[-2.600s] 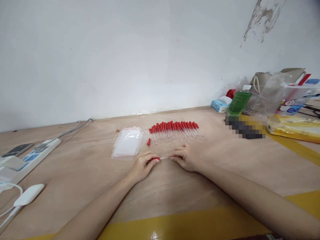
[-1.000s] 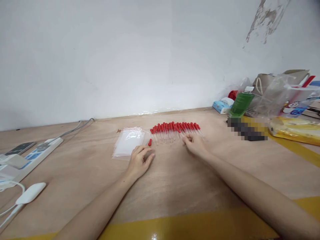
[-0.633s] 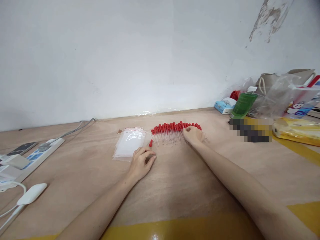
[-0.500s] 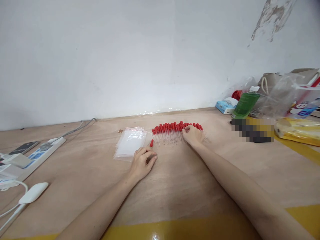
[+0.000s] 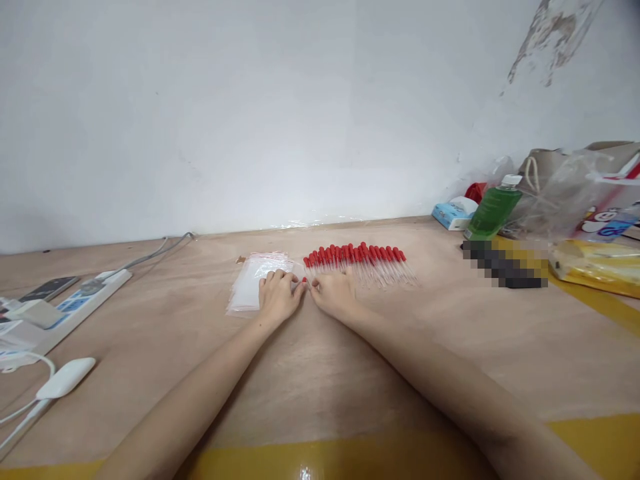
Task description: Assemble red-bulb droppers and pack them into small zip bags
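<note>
A row of glass droppers with red rubber bulbs (image 5: 350, 255) lies on the table, bulbs pointing toward the wall. In front of the row's left end, the fingertips of both my hands almost meet. My left hand (image 5: 280, 293) is closed in a pinch at a single red rubber bulb (image 5: 305, 280), most of which its fingers hide. On the bulb's other side, my right hand (image 5: 334, 292) is pinched too; what lies between its fingertips is too small to make out. Beneath and beside my left hand is a stack of clear plastic bags (image 5: 245, 293).
On the left are a white power strip (image 5: 95, 303), a phone (image 5: 47, 291) and a white cabled device (image 5: 67, 378). At the right stand a green bottle (image 5: 494, 210), a tissue pack (image 5: 451, 215), plastic bags (image 5: 565, 193) and a yellow package (image 5: 595, 263). The wall (image 5: 300, 120) closes off the back.
My right hand has left the dropper row and come left to the single red bulb. My left hand has moved slightly forward and its fingers have closed at that bulb.
</note>
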Motion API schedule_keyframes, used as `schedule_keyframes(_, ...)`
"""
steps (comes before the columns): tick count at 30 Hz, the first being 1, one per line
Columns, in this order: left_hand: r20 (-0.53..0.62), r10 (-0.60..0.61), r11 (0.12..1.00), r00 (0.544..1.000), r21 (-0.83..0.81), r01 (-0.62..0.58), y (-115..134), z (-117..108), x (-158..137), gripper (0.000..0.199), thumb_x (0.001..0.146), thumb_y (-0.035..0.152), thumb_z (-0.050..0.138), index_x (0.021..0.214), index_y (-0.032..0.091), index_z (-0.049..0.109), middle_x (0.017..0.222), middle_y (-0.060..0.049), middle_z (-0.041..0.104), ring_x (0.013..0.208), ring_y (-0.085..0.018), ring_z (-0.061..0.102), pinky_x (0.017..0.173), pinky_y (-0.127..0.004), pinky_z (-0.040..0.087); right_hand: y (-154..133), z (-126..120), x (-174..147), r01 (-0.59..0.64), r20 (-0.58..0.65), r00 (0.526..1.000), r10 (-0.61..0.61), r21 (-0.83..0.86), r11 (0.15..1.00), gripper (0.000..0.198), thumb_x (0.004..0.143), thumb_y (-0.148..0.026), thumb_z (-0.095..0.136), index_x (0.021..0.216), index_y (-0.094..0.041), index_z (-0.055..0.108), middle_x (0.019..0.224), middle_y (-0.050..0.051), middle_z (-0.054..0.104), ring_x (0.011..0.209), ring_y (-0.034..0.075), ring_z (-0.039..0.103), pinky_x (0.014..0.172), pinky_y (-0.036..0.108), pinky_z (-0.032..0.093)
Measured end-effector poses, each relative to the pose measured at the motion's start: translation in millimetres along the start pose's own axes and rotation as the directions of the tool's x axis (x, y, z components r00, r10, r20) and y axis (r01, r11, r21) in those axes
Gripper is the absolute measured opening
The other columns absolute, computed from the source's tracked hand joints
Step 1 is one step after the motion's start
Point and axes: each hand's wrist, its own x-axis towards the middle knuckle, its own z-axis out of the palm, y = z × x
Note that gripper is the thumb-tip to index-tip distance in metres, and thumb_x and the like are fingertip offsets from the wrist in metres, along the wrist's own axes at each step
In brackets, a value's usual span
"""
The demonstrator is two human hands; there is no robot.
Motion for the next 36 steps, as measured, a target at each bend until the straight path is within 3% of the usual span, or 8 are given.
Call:
schedule_keyframes(5,0.068,-0.037,0.999,0.997,-0.029,0.039,-3.2,3.4,9.3,0.024,0.077,0.033,0.048,0.067,0.018,0.064,0.084,-0.010,0.060,0.090,-0.028,0.049,0.077,-0.040,0.036,-14.9,7.9,16.1,-0.114,0.091,0.988,0.122,-0.089,0.989,0.019,0.079,-0.024,0.046,0.079,-0.016,0.063,0.082,0.009,0.066,0.079,0.019,0.056,0.083,0.038,0.023)
schedule_keyframes(9,-0.049,-0.092,0.964,0.995,-0.253,0.076,-10.0,-5.3,7.3,0.014,0.073,0.026,0.051,0.065,0.017,0.058,0.076,-0.006,0.059,0.083,-0.023,0.053,0.074,-0.034,0.040,-20.8,12.8,26.5,-0.158,0.149,0.973,0.177,-0.131,0.979,0.023,0.079,-0.025,0.044,0.083,-0.015,0.064,0.088,0.012,0.066,0.082,0.021,0.058,0.085,0.039,0.022)
schedule_keyframes(13,-0.133,-0.145,0.854,0.980,-0.517,0.056,-12.1,-7.0,-9.0,0.011,0.075,0.025,0.050,0.067,0.018,0.051,0.070,-0.001,0.054,0.065,-0.015,0.052,0.059,-0.026,0.042,-28.6,20.8,37.2,-0.212,0.185,0.952,0.242,-0.168,0.963,0.021,0.078,-0.023,0.046,0.082,-0.014,0.065,0.087,0.013,0.067,0.079,0.021,0.060,0.084,0.040,0.022)
schedule_keyframes(20,-0.186,-0.100,0.679,0.977,-0.731,-0.069,-8.9,7.4,-39.3,0.010,0.078,0.025,0.054,0.083,0.017,0.055,0.088,-0.004,0.056,0.077,-0.014,0.057,0.068,-0.025,0.048,-33.7,18.1,35.5,-0.255,0.177,0.943,0.281,-0.154,0.954,0.017,0.076,-0.015,0.049,0.085,-0.011,0.063,0.087,0.015,0.066,0.085,0.023,0.059,0.082,0.039,0.027)
schedule_keyframes(24,-0.103,0.024,0.697,0.994,-0.711,-0.090,-4.7,3.4,-44.5,0.028,0.082,0.024,0.050,0.109,0.019,0.054,0.107,-0.008,0.055,0.092,-0.017,0.056,0.080,-0.030,0.046,-4.8,-6.1,5.4,-0.133,0.039,0.990,0.134,-0.019,0.991,0.025,0.087,-0.025,0.037,0.095,-0.011,0.056,0.094,0.015,0.062,0.090,0.022,0.054,0.078,0.036,0.033)
schedule_keyframes(28,0.007,0.131,0.699,0.991,-0.709,-0.087,8.4,-0.4,-48.6,0.021,0.083,0.027,0.049,0.096,0.020,0.063,0.101,-0.007,0.059,0.094,-0.019,0.056,0.081,-0.030,0.045,46.2,-29.5,-38.2,0.117,-0.012,0.993,-0.120,0.316,0.941,0.021,0.088,-0.028,0.036,0.090,-0.018,0.053,0.079,0.005,0.061,0.072,0.015,0.055,0.064,0.028,0.041)
schedule_keyframes(31,0.114,0.143,0.691,0.983,-0.723,-0.017,18.4,-0.7,-51.5,0.021,0.082,0.032,0.051,0.092,0.018,0.063,0.085,-0.005,0.063,0.074,-0.015,0.058,0.065,-0.026,0.047,73.7,-34.7,-65.0,0.249,-0.175,0.963,-0.205,0.289,0.924,0.024,0.088,-0.029,0.038,0.103,-0.020,0.054,0.084,0.005,0.062,0.078,0.017,0.056,0.071,0.031,0.042)
schedule_keyframes(36,0.175,0.137,0.690,0.975,-0.723,0.033,23.5,-3.0,-53.2,0.023,0.081,0.036,0.053,0.090,0.018,0.063,0.079,-0.002,0.066,0.059,-0.011,0.054,0.054,-0.021,0.042,77.6,-28.4,-80.1,0.338,-0.178,0.937,-0.302,0.232,0.912,0.026,0.089,-0.026,0.037,0.099,-0.021,0.060,0.080,0.003,0.065,0.066,0.013,0.056,0.070,0.031,0.037)
